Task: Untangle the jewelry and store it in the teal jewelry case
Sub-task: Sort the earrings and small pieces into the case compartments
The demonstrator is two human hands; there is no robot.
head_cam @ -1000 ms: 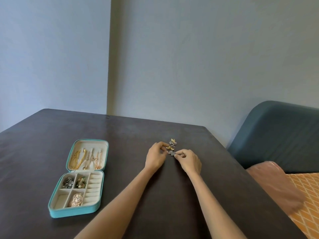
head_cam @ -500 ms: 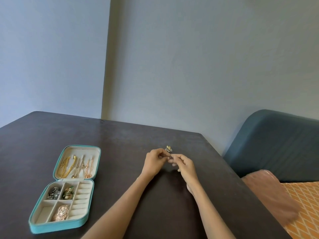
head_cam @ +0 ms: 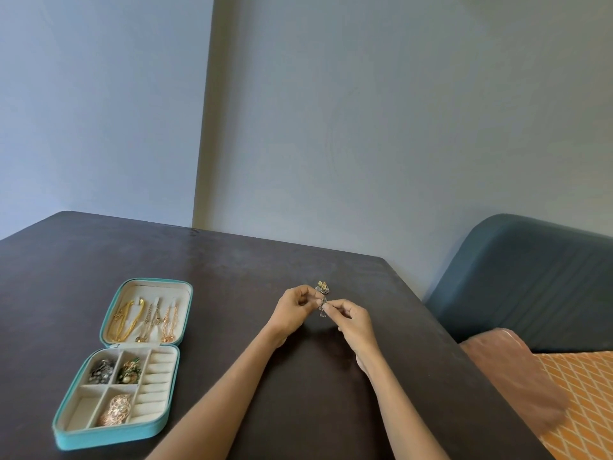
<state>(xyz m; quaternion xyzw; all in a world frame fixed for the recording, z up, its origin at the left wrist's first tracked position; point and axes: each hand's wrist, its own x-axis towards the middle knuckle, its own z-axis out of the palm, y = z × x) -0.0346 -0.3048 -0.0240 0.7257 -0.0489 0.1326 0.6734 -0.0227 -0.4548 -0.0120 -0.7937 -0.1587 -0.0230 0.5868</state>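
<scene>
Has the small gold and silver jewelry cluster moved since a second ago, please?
Yes. The small gold and silver jewelry cluster has been lifted off the dark table; it now hangs pinched between the left hand and right hand.

Home setting, likely living or dining room. Dark brown counter [head_cam: 232, 277] pushed near plain pale blue-grey walls [head_cam: 398, 127], wall corner with beige strip behind it. Upholstered teal sofa back [head_cam: 530, 277] with stitched ribbing just beside counter's right edge. Brown cushion [head_cam: 517, 376] on seat with orange lattice-patterned fabric [head_cam: 583, 403]. Personal item on counter: open teal jewelry case [head_cam: 109, 439] with cream lining, necklaces in lid, earrings and brooches in compartments. No tools, shop fittings or office gear.
</scene>
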